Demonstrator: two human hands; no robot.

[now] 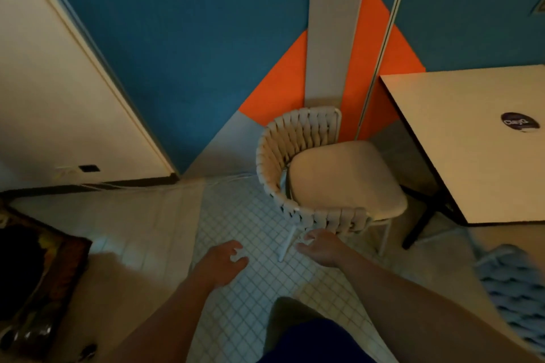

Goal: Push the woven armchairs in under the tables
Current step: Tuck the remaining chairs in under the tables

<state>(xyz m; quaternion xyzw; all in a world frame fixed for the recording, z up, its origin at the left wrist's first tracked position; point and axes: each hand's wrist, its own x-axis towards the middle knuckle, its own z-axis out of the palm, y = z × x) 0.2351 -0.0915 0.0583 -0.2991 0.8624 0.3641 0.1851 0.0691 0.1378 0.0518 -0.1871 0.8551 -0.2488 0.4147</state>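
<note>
A beige woven armchair (283, 144) with a padded seat stands on the tiled floor, its open front turned right toward a pale square table (460, 132). The seat's right edge sits just left of the table's near corner, not under it. My right hand (321, 247) hovers with spread fingers just below the chair's near woven armrest, close to a white leg; I cannot tell if it touches. My left hand (221, 262) is open over the floor, left of the chair and apart from it.
The blue and orange wall (206, 53) stands right behind the chair. A white door (59, 97) is at the left. A dark framed object (38, 274) lies at the lower left. A second, bluish woven chair (513, 289) shows at the right edge. A dark round sticker (520, 122) lies on the table.
</note>
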